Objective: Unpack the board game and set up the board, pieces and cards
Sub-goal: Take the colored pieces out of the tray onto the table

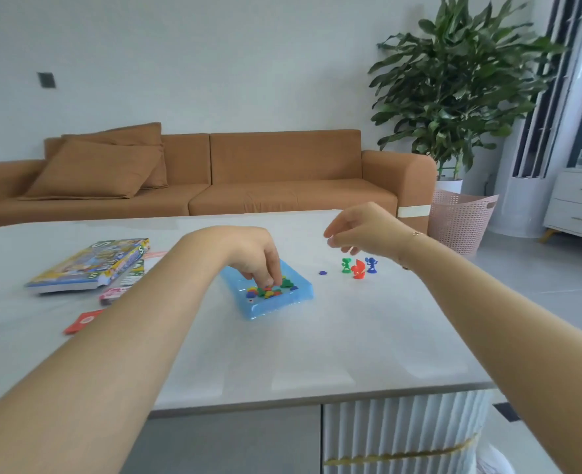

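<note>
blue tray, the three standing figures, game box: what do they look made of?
Blue tray: looks like thin, glossy moulded plastic; its rim catches highlights and seems slightly translucent.
Three standing figures, green, red and blue: probably solid-coloured moulded plastic, each one uniform colour with a fairly matte finish.
Game box: likely printed cardboard, with flat panels, sharp folded edges and colourful print.

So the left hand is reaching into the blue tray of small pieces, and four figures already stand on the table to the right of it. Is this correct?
Not quite: the head view shows three figures, not four: green figure, red figure and blue figure. The rest holds: the left hand reaches into the blue tray, and the figures stand on the table to its right.
</note>
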{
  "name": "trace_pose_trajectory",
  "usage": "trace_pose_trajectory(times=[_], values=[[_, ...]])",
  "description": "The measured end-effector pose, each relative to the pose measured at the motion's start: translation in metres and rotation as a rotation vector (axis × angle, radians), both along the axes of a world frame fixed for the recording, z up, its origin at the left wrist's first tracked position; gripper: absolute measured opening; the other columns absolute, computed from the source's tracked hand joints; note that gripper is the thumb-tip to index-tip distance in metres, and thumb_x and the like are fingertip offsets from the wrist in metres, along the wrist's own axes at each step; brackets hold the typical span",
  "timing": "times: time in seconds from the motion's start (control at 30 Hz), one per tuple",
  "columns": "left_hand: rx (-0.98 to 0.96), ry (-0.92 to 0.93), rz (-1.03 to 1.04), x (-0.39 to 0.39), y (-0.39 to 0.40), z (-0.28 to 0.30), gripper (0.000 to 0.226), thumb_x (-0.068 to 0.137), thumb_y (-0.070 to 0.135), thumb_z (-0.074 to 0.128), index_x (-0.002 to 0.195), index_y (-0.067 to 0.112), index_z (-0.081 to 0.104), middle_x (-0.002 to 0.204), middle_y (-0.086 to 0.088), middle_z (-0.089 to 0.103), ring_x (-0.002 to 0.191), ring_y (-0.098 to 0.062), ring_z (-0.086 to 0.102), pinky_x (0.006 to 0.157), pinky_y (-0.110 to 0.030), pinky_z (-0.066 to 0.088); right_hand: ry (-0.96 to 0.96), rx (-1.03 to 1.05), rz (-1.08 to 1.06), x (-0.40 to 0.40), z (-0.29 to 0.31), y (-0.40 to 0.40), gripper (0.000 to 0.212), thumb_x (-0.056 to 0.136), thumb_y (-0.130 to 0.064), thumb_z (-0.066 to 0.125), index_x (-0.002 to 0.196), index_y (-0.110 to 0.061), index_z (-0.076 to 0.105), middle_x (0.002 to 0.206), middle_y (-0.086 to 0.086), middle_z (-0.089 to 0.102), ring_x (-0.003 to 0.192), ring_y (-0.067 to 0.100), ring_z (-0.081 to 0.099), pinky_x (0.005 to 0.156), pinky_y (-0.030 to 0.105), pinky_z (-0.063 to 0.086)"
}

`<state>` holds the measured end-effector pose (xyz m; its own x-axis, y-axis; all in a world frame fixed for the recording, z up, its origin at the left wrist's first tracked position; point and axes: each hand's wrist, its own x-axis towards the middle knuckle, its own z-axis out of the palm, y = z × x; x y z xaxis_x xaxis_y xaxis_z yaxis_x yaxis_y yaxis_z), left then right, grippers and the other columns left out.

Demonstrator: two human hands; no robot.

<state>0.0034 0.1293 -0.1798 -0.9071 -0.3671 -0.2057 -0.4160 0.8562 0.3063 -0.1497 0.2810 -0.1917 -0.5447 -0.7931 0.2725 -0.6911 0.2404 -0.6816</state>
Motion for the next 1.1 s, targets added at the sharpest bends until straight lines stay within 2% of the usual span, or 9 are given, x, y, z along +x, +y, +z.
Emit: trace_pose_trajectory(times=[0.13,0.27,0.47,0.6,0.73,0.8,0.87,1.0,1.1], values=[[0.03,-0.04,-0.059,0.005,0.001,-0.011,0.032,0.086,-0.006,0.06,0.111,0.01,0.07,0.091,0.001,0.067,0.072,-0.001,0.06,0.071,-0.009,0.048,0.069,0.307,0.121,0.021,-0.009,-0.017,0.018,0.081,-0.012,0.063,0.094,-0.021,0.072,0.087,0.001,0.072,0.068,0.008,0.064,0.046,0.015,0.04],[0.017,-0.017,-0.083,0.008,-0.002,-0.017,0.033,0.084,-0.001,0.064,0.11,0.017,0.071,0.084,0.01,0.066,0.074,-0.003,0.058,0.068,-0.008,0.045,0.152,0.545,0.187,0.022,-0.016,-0.025,0.018,0.076,-0.027,0.072,0.093,-0.034,0.073,0.084,-0.01,0.07,0.068,0.0,0.062,0.063,0.028,0.038],[0.033,-0.009,-0.095,0.007,-0.004,-0.025,0.03,0.082,0.002,0.061,0.105,0.02,0.07,0.084,0.006,0.064,0.071,-0.009,0.058,0.061,-0.011,0.045,0.132,0.462,0.173,0.02,-0.024,-0.031,0.011,0.072,-0.022,0.074,0.081,-0.028,0.076,0.075,-0.01,0.07,0.061,-0.002,0.061,0.073,0.026,0.045],[0.088,0.101,-0.106,0.005,-0.012,-0.028,0.015,0.084,0.007,0.067,0.098,0.009,0.073,0.074,0.0,0.068,0.068,-0.016,0.06,0.069,-0.022,0.051,0.123,0.469,0.173,0.02,-0.022,-0.03,0.012,0.072,-0.024,0.075,0.083,-0.028,0.076,0.075,-0.012,0.071,0.063,-0.003,0.063,0.073,0.028,0.043],[0.136,0.248,-0.096,0.009,-0.018,-0.024,0.006,0.083,0.009,0.07,0.089,0.009,0.073,0.072,0.001,0.07,0.065,-0.004,0.064,0.066,-0.014,0.052,0.071,0.459,0.19,0.017,-0.018,-0.023,0.012,0.076,-0.026,0.074,0.088,-0.027,0.075,0.081,-0.006,0.073,0.072,0.002,0.068,0.056,0.025,0.035],[0.18,0.354,-0.103,0.011,-0.02,-0.022,0.006,0.083,0.009,0.07,0.088,0.009,0.073,0.078,-0.004,0.072,0.067,-0.002,0.065,0.07,-0.015,0.053,-0.026,0.382,0.177,0.013,-0.015,-0.02,0.013,0.081,-0.023,0.071,0.093,-0.019,0.074,0.091,0.004,0.074,0.08,0.013,0.071,0.057,0.024,0.045],[0.195,0.502,-0.1,0.012,-0.02,-0.022,0.006,0.083,0.01,0.071,0.086,0.012,0.075,0.083,-0.005,0.074,0.075,-0.007,0.068,0.079,-0.023,0.055,-0.189,0.266,0.151,0.011,-0.012,-0.018,0.018,0.087,-0.017,0.066,0.099,-0.006,0.072,0.092,0.012,0.071,0.079,0.022,0.07,0.073,0.027,0.057],[0.143,0.735,-0.108,0.005,-0.006,-0.027,0.007,0.079,0.009,0.074,0.081,0.016,0.077,0.083,0.005,0.073,0.081,-0.005,0.068,0.087,-0.026,0.054,-0.514,0.1,0.114,0.013,-0.009,-0.016,0.037,0.092,-0.03,0.06,0.099,0.006,0.068,0.081,0.013,0.069,0.069,0.022,0.066,0.069,0.026,0.059],[0.123,0.807,-0.165,-0.003,0.007,-0.031,0.007,0.077,0.007,0.075,0.08,0.014,0.077,0.085,0.005,0.071,0.081,-0.007,0.066,0.084,-0.027,0.053,-0.598,0.039,0.088,0.014,-0.008,-0.015,0.03,0.088,-0.024,0.066,0.094,0.005,0.068,0.078,0.014,0.068,0.066,0.02,0.067,0.067,0.024,0.059]])
